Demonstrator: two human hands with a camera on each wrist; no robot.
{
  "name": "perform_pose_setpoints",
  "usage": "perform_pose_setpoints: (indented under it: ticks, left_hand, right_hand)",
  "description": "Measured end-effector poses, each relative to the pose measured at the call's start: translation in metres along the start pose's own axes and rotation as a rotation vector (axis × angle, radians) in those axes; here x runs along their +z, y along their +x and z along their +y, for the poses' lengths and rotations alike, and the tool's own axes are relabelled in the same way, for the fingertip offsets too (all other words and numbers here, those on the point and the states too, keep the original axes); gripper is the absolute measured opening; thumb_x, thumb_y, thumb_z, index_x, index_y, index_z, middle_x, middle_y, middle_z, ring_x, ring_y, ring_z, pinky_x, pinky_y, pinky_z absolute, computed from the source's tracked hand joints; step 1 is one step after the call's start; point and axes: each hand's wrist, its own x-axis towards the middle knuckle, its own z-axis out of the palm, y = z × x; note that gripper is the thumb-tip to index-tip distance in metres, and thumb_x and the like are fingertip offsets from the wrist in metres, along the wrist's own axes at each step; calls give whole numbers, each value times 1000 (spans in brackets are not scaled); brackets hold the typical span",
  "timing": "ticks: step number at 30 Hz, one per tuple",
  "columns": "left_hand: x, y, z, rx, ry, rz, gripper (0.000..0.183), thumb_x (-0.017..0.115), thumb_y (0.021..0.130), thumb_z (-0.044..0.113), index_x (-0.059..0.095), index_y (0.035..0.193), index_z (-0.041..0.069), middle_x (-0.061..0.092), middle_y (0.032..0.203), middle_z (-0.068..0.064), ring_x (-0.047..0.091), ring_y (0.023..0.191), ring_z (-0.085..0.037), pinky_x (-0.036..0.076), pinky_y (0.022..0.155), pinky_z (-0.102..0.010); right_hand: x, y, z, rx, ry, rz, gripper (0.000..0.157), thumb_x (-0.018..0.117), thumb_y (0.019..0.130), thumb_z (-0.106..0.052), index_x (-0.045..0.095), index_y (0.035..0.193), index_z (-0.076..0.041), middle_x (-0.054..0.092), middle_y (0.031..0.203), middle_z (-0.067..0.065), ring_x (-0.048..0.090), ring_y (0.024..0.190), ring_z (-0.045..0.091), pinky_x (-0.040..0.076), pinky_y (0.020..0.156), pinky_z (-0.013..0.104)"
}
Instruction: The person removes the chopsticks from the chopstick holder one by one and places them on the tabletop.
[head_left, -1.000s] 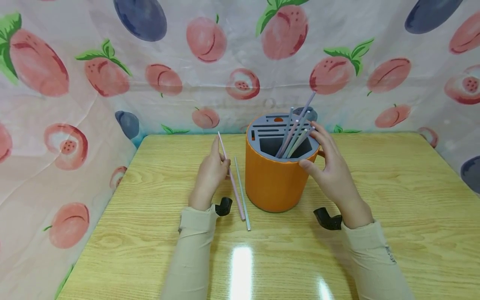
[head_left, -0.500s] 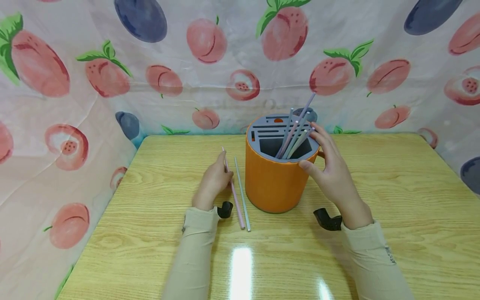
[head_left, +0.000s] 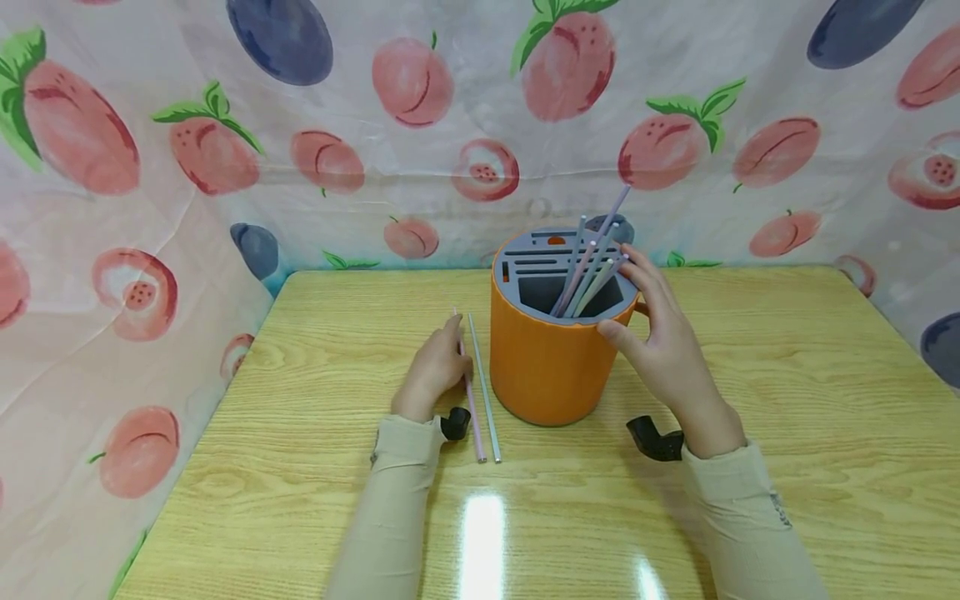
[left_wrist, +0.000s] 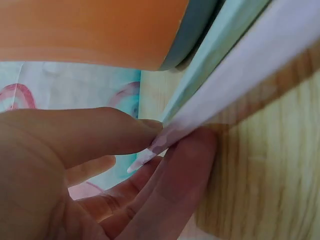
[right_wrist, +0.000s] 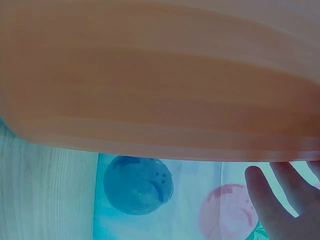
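Note:
My left hand (head_left: pixel 436 365) pinches a slim pink chopstick (head_left: pixel 475 421) between thumb and fingers near its narrow end; the left wrist view shows the tapered tip (left_wrist: pixel 145 158) poking past the thumb. Close beside it a pale green chopstick (head_left: pixel 486 396) lies on the table. To their right stands an orange utensil holder (head_left: pixel 551 371) with a grey slotted top. Several pastel chopsticks (head_left: pixel 581 279) lean in its large front opening. My right hand (head_left: pixel 667 342) grips the holder's right side at the rim, thumb in front and fingers behind.
The wood-grain table (head_left: pixel 285 433) ends at a fruit-printed cloth (head_left: pixel 315 225) hung behind and at the sides. A small handle (head_left: pixel 642 307) juts from the holder by the right hand. Black wrist cameras (head_left: pixel 656 439) sit on both wrists.
My left hand has come down and toward me with the pink chopstick, which now lies nearly parallel to the green one, their thick ends level. My right hand has stayed at the holder.

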Motion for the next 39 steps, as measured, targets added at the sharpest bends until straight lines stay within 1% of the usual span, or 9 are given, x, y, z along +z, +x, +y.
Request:
perform_pose_setpoints:
  ticks: [5, 11, 17, 21, 23, 25, 31, 35, 39]
  left_hand:
    - [3, 0, 3, -2, -15, -6, 66, 58, 77, 1, 30, 138, 4, 54, 92, -12, 50, 86, -24, 42, 82, -35]
    - [5, -2, 7, -14, 29, -9, 65, 60, 78, 6, 33, 137, 6, 47, 85, -9, 48, 78, -23, 41, 74, -33]
    - [2, -4, 8, -14, 83, -8, 60, 62, 78, 10, 38, 133, 9, 49, 92, -11, 47, 80, -24, 41, 75, -36]
    - [0, -4, 10, -7, 90, 13, 60, 61, 81, 15, 37, 135, 13, 50, 100, -10, 49, 81, -23, 43, 74, -37]
    - [-2, -3, 12, 21, 69, 44, 58, 61, 82, 17, 36, 135, 14, 51, 101, -8, 50, 82, -22, 43, 73, -36]
    - [-5, -2, 16, 63, 17, 90, 56, 60, 84, 19, 37, 135, 16, 52, 101, -5, 52, 80, -18, 44, 71, -34]
    - [-19, -6, 38, 211, -161, 232, 45, 53, 90, 22, 40, 133, 24, 55, 96, 5, 54, 77, -9, 46, 63, -26]
    - [-26, -11, 50, 342, -178, 314, 37, 48, 92, 19, 46, 129, 21, 56, 96, 3, 55, 81, -10, 47, 63, -23]
    - [-33, -19, 59, 412, -182, 398, 31, 46, 93, 16, 53, 123, 16, 54, 100, 2, 54, 87, -11, 47, 67, -24]
  right_hand:
    - [-1, 1, 0, -8, 6, -1, 61, 58, 87, -24, 30, 137, -5, 17, 147, -1, 22, 129, 13, 31, 94, 52]
    - [-1, 1, 0, -5, 8, -8, 61, 59, 87, -22, 30, 137, -5, 16, 146, -5, 21, 130, 13, 31, 95, 52]
    - [-1, 2, 0, -11, 7, -5, 61, 59, 87, -22, 31, 137, -5, 16, 146, -8, 20, 130, 12, 31, 94, 52]
    - [-1, 1, 0, -12, 4, -4, 61, 59, 87, -23, 30, 137, -5, 16, 146, -8, 20, 130, 13, 31, 94, 52]
    - [-1, 1, 0, -10, 4, -5, 61, 59, 87, -23, 30, 137, -5, 15, 146, -9, 20, 130, 13, 31, 94, 53]
    - [-1, 1, 0, -6, 4, -5, 61, 59, 87, -23, 30, 138, -5, 15, 146, -9, 20, 130, 13, 31, 94, 53]
    - [-1, 1, -1, -2, 3, -6, 61, 59, 87, -23, 29, 138, -6, 16, 147, -5, 21, 130, 15, 31, 94, 53]
    - [-1, 1, -1, -4, 6, -6, 61, 58, 87, -24, 29, 138, -5, 16, 147, -1, 21, 130, 16, 31, 94, 53]
    - [-1, 1, -1, -5, 12, -7, 61, 58, 87, -23, 29, 138, -5, 16, 147, -1, 21, 130, 16, 30, 94, 54]
